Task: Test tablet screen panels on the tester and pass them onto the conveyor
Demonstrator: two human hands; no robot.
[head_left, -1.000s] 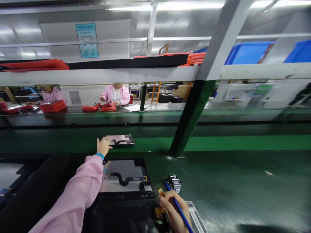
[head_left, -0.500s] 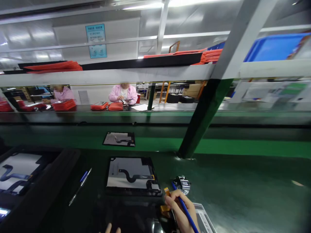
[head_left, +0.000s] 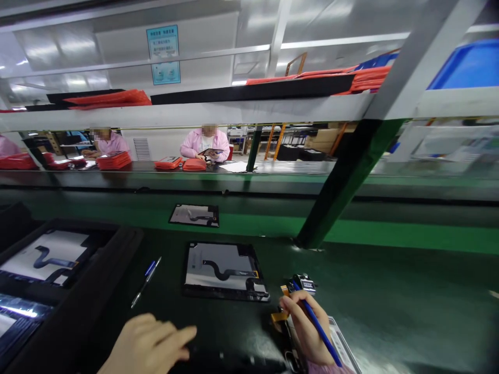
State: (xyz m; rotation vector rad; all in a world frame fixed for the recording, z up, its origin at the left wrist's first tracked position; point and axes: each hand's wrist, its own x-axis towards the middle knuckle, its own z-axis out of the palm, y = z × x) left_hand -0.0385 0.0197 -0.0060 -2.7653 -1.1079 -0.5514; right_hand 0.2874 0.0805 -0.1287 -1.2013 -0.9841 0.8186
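Right hand (head_left: 312,330): fingers together, clamped on a blue stick (head_left: 322,332) that slants back across the hand.
Right fingertips: thumb and index finger meet at an orange flex strip (head_left: 284,291), its end poking out beyond them; a 2nd orange tab (head_left: 279,316) sits just below.
Left hand (head_left: 146,345): blurred, fingers apart and loosely bent, index finger stretched to the right over the dark bench (head_left: 390,291); whether it touches the bench, cannot tell.
Nearer display panel (head_left: 230,259): flat on the bench between and beyond the 2 hands, apart from both, black ribbon cable on its pale back.
Farther display panel (head_left: 191,214): flat on the bright green strip (head_left: 249,221).
Metal counter (head_left: 306,284): just beyond the right fingers, by the stick's tip.
Clear-edged plate (head_left: 343,343): partly hidden behind the right hand.
Pen (head_left: 146,283): on the bench beyond the left hand, beside the black foam tray (head_left: 117,267).
Tray panel (head_left: 50,254): lying inside the tray.
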